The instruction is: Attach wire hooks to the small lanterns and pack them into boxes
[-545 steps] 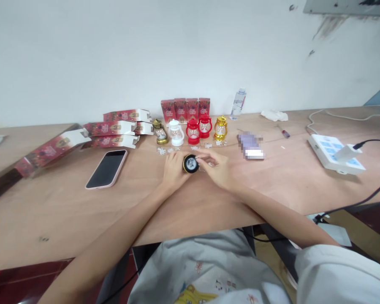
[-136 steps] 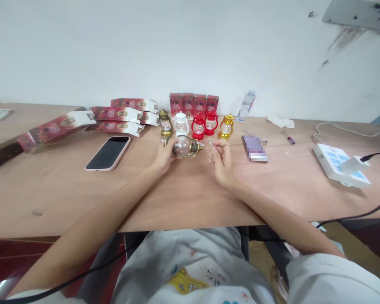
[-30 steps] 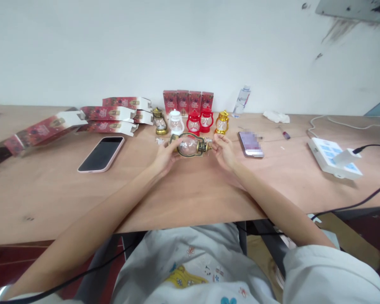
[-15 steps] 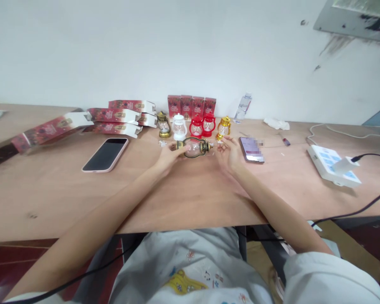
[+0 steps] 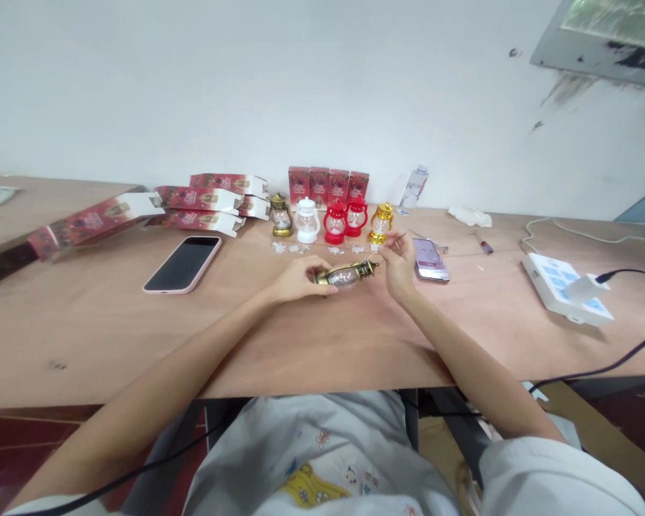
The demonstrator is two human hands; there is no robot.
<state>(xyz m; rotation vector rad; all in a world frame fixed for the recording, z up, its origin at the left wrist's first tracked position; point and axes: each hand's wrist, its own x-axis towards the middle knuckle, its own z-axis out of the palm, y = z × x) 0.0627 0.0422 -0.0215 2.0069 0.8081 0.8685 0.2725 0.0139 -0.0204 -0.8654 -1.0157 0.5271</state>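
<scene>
My left hand (image 5: 297, 279) grips the base end of a small bronze toy lantern (image 5: 348, 274) that lies on its side just above the wooden table (image 5: 301, 337). My right hand (image 5: 398, 266) is at the lantern's top end, thumb and forefinger pinched together; what they pinch is too small to make out. Behind stand several small lanterns in a row: bronze (image 5: 281, 216), white (image 5: 307, 221), red (image 5: 335, 223) and gold (image 5: 380, 223). Small clear bits (image 5: 301, 249) lie in front of that row.
A pink-cased phone (image 5: 183, 264) lies at the left, a second phone (image 5: 430, 259) just right of my right hand. Red cartons (image 5: 204, 201) lie at the back left, upright red boxes (image 5: 327, 185) behind the lanterns. A white power strip (image 5: 564, 288), cables, a bottle (image 5: 411, 189) and a screwdriver (image 5: 482, 245) are at the right.
The lantern has come down toward the table and turned, its top now pointing right. My right hand has lifted to the lantern's top end and pinched.
</scene>
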